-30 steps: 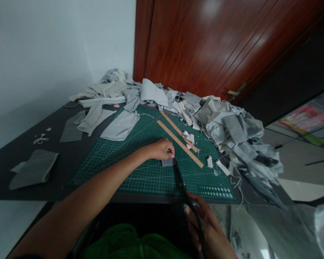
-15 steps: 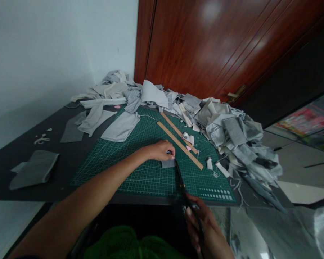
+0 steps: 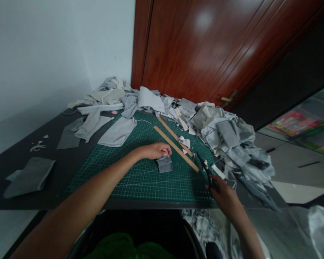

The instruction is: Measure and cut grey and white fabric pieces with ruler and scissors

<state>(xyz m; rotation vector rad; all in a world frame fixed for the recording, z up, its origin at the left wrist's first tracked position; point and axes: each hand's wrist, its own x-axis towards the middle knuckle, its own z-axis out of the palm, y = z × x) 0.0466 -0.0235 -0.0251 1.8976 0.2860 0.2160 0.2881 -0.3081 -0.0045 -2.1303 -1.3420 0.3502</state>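
My left hand is closed on the upper edge of a small folded piece of grey fabric, which lies over the middle of the green cutting mat. Toward the mat's right side, my right hand has its fingers wrapped round the handles of black scissors. Their blades point up and left, away from the fabric. Two wooden rulers lie slantwise between the hands, with a pink chalk piece and a white scrap beside them.
A large heap of grey and white fabric scraps covers the right of the table. More cloth is piled along the back. Grey cut pieces lie at the left. A wooden door stands behind.
My right hand has moved the scissors from the fabric's edge, near the table front, up and right over the mat. My left hand still holds the fabric, which now shows more of its folds.
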